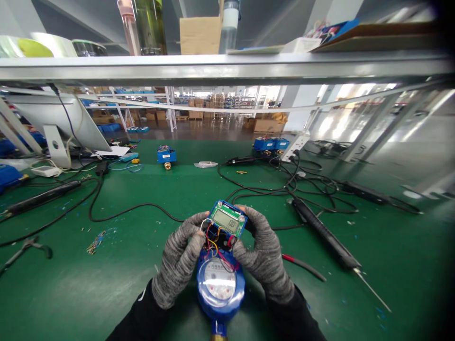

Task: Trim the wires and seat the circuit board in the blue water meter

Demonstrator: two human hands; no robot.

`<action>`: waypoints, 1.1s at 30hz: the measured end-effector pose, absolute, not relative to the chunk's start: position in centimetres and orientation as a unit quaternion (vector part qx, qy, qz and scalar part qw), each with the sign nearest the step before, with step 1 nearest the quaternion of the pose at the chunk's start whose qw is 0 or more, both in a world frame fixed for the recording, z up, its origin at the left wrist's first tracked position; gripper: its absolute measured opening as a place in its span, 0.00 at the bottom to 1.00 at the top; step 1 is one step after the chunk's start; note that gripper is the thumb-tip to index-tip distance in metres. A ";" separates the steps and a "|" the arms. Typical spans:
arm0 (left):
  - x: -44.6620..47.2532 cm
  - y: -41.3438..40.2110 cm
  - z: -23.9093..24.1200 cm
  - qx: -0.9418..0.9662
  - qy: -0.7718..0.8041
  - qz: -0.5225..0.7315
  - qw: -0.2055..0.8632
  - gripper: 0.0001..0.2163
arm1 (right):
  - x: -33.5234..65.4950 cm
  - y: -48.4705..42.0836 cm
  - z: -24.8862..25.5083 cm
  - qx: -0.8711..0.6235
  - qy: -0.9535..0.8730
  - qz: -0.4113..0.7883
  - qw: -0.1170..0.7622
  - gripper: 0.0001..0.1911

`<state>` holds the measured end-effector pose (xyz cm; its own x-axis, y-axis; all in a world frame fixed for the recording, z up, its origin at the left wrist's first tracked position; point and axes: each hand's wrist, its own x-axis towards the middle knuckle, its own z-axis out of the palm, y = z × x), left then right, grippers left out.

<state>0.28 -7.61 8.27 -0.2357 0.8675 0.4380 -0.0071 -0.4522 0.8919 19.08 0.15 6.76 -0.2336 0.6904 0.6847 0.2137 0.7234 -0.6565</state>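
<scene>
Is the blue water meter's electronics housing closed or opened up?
Opened: the green LCD circuit board is lifted off the blue water meter, coloured wires exposed.

The water meter runs off the bottom edge; its dial digits are too small to read, and gloved hands hide its sides.

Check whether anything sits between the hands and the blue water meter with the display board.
Nothing visible does. The left hand and right hand, both gloved, already grip the display board, wired to the blue water meter. The electric screwdriver lies apart, to the right.
</scene>
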 end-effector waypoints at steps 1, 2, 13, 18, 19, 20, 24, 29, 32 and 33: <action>0.1 -7.8 8.3 0.547 0.417 0.660 0.301 0.06 | 19.0 0.2 6.7 -0.306 -0.747 0.212 0.551 0.32; 0.0 -8.0 8.3 0.572 0.419 0.651 0.271 0.06 | 19.0 0.3 6.7 -0.312 -0.740 0.210 0.558 0.30; -0.6 -8.0 8.2 0.587 0.405 0.628 0.311 0.16 | 18.7 -0.1 6.6 -0.293 -0.725 0.266 0.564 0.27; -0.8 -6.6 8.1 0.466 0.477 0.683 0.296 0.19 | 18.5 -0.2 6.6 -0.254 -0.732 0.268 0.572 0.30; -0.7 -6.4 8.2 0.469 0.478 0.679 0.301 0.20 | 18.5 -0.2 6.5 -0.250 -0.732 0.267 0.574 0.30; -0.6 -6.4 8.2 0.473 0.476 0.669 0.320 0.21 | 18.4 -0.2 6.5 -0.245 -0.733 0.267 0.576 0.30; -0.4 -6.9 8.4 0.473 0.451 0.631 0.417 0.20 | 18.4 -0.1 6.3 -0.218 -0.742 0.270 0.574 0.30; -0.7 -7.2 8.9 0.514 0.381 0.585 0.498 0.14 | 18.3 0.0 5.9 -0.223 -0.752 0.270 0.558 0.30; -0.8 -6.9 9.2 0.513 0.357 0.581 0.521 0.12 | 18.2 0.0 5.6 -0.233 -0.747 0.272 0.560 0.30; -0.9 -6.8 9.3 0.510 0.358 0.585 0.519 0.11 | 18.2 0.0 5.6 -0.236 -0.745 0.269 0.563 0.30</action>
